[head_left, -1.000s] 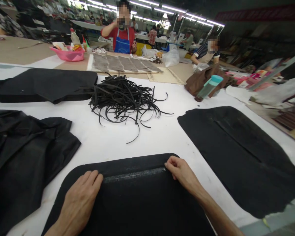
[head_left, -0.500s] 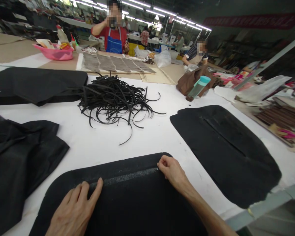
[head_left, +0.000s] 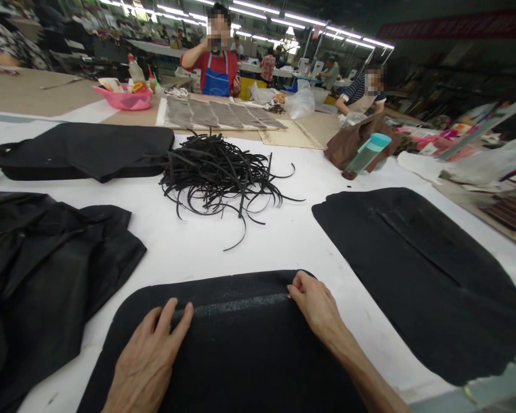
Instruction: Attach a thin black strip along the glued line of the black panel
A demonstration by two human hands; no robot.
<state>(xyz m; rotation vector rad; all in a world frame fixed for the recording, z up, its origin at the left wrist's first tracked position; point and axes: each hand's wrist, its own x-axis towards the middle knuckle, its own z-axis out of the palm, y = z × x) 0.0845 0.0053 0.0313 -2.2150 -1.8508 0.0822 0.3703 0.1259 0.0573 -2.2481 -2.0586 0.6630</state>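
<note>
A white table (head_left: pixel 284 235) bears black felt panels (head_left: pixel 417 275), a strap heap (head_left: pixel 219 172) and crumpled black cloth (head_left: pixel 47 269).

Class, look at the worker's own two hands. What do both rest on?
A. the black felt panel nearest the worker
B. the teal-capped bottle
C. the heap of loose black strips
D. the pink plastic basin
A: the left hand lies flat and the right hand pinches the grey strip on the black felt panel nearest the worker.

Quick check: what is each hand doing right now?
Left hand: open, flat on the black rounded felt panel.
Right hand: fingertips pinched on the grey strip along that panel's fold.
</note>
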